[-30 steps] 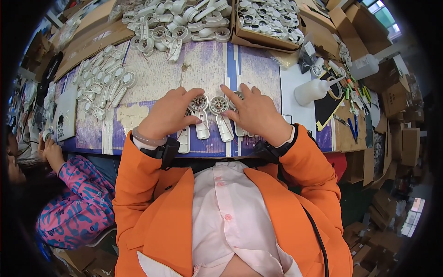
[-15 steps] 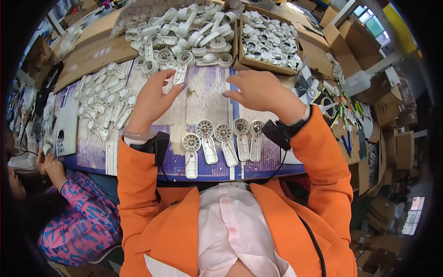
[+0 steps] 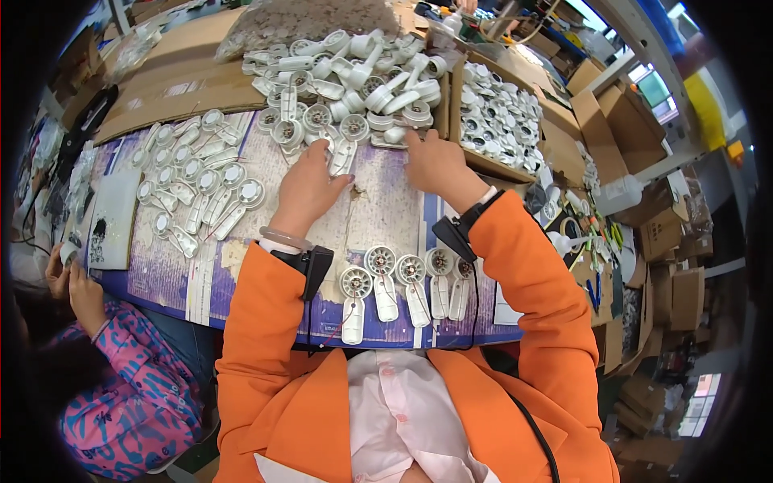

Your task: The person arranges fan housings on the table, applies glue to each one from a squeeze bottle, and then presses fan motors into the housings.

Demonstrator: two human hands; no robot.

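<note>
My left hand [image 3: 310,185] is over the table with its thumb spread from its fingers. Its fingertips are beside a white handheld fan housing [image 3: 343,158] at the near edge of a pile. My right hand [image 3: 440,167] reaches to the same pile, fingers parted. Its fingertips are at the end of another white fan housing [image 3: 391,137]; I cannot tell whether they touch it. Close to me lie several white fan halves in a row, with round grilles and red wires, among them one fan half [image 3: 352,310] at the left end.
A cardboard box [image 3: 451,105] of small round white parts stands right of the pile. Several finished-looking fan pieces [image 3: 193,169] lie at left, near a pale board [image 3: 114,225]. Tools, including blue pliers [image 3: 594,291], lie at right. Another person's hands [image 3: 79,290] work at far left.
Both hands have moved forward to the pile, the right one arriving at its near edge. The whole view has shifted, so the table things appear lower and further right.
</note>
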